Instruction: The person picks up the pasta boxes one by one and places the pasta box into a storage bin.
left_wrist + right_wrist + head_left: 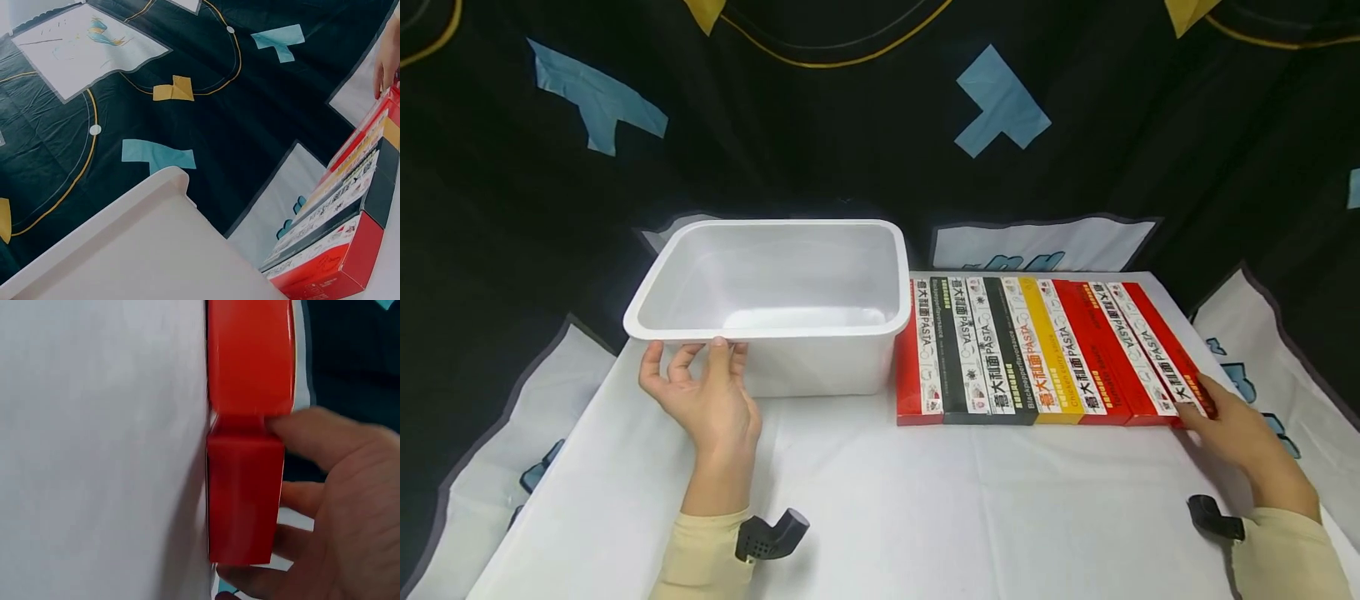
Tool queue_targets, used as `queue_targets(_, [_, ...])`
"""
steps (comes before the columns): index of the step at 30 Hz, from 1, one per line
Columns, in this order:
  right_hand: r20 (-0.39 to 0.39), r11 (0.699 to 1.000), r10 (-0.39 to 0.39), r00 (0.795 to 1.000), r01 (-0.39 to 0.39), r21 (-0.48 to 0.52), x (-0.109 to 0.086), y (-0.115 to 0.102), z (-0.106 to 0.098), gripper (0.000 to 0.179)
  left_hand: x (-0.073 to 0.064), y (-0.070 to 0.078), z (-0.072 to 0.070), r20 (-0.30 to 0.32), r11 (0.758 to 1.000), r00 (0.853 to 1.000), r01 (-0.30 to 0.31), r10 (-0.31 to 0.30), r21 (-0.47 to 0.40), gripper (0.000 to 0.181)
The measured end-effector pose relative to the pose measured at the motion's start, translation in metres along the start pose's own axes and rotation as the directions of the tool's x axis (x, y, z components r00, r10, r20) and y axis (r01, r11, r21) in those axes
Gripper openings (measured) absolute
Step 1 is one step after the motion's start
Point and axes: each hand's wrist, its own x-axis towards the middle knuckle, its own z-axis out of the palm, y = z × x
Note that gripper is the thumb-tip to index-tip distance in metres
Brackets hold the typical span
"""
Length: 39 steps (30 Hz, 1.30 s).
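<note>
A deep white plastic tub [820, 367] stands at the left of the table. At its near left rim, my left hand [718, 408] grips the edge with fingers and thumb. To the tub's right, several pasta boxes [988, 350] in red, black and yellow lie side by side. My right hand [1243, 433] pinches the near end of the rightmost red pasta box [244, 500]. In the right wrist view, the thumb presses into the gap beside the neighbouring red box [250, 356], while the other fingers lie along the outer side. The left hand is hidden in the left wrist view.
A white cloth [880, 517] covers the table. Behind it hangs a dark patterned fabric [850, 133]. The leftmost red box [908, 375] lies close against the tub's right side.
</note>
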Motion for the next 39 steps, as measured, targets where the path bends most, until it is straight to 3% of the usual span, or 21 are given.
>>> queue_targets(5, [0.044,1.0,-0.022,0.999,0.022,0.013,0.001,0.005,0.0,0.105,0.0,0.001,0.0,-0.008,1.0,1.0,0.003,-0.003,-0.007,0.072])
queue_targets(10, [-0.023,0.998,-0.05,0.998,0.049,-0.024,0.002,0.011,0.006,0.12,0.0,0.002,0.0,-0.025,0.999,0.999,0.033,-0.034,-0.02,0.071])
queue_targets(13, [-0.079,1.0,-0.005,0.997,0.004,-0.012,-0.001,0.014,0.008,0.118,0.0,0.003,-0.001,-0.031,0.998,0.998,0.052,-0.052,-0.018,0.069])
queue_targets(17, [-0.167,0.987,0.082,0.983,-0.057,0.148,-0.007,0.015,0.009,0.114,-0.001,0.004,-0.001,-0.032,0.998,0.998,0.063,-0.063,-0.003,0.069])
queue_targets(20, [-0.221,0.958,0.122,0.968,-0.056,0.282,-0.012,0.013,0.008,0.106,-0.002,0.004,-0.002,-0.028,0.998,0.998,0.06,-0.06,0.003,0.069])
queue_targets(24, [-0.284,0.919,0.187,0.94,-0.066,0.388,-0.017,0.007,0.005,0.096,-0.001,0.003,-0.001,-0.02,0.999,0.998,0.052,-0.052,-0.006,0.069])
queue_targets(28, [-0.314,0.828,0.324,0.892,-0.107,0.55,-0.02,-0.002,0.003,0.086,-0.001,0.003,-0.001,-0.025,0.999,0.998,0.053,-0.053,-0.01,0.069])
queue_targets(30, [-0.311,0.76,0.394,0.865,-0.115,0.64,-0.023,-0.006,0.002,0.084,-0.001,0.003,-0.002,-0.029,0.998,0.998,0.055,-0.055,-0.007,0.069])
queue_targets(33, [-0.293,0.624,0.48,0.827,-0.087,0.777,-0.027,-0.013,-0.001,0.084,-0.002,0.003,-0.002,-0.03,0.999,0.998,0.053,-0.053,-0.003,0.069])
queue_targets(36, [-0.304,0.496,0.513,0.803,0.011,0.868,-0.032,-0.021,-0.006,0.085,-0.002,0.003,-0.002,-0.025,0.999,0.998,0.05,-0.049,0.002,0.07])
queue_targets(39, [-0.337,0.403,0.498,0.799,0.131,0.906,-0.036,-0.03,-0.011,0.085,-0.001,0.003,-0.001,-0.024,0.999,0.999,0.049,-0.049,-0.001,0.07])
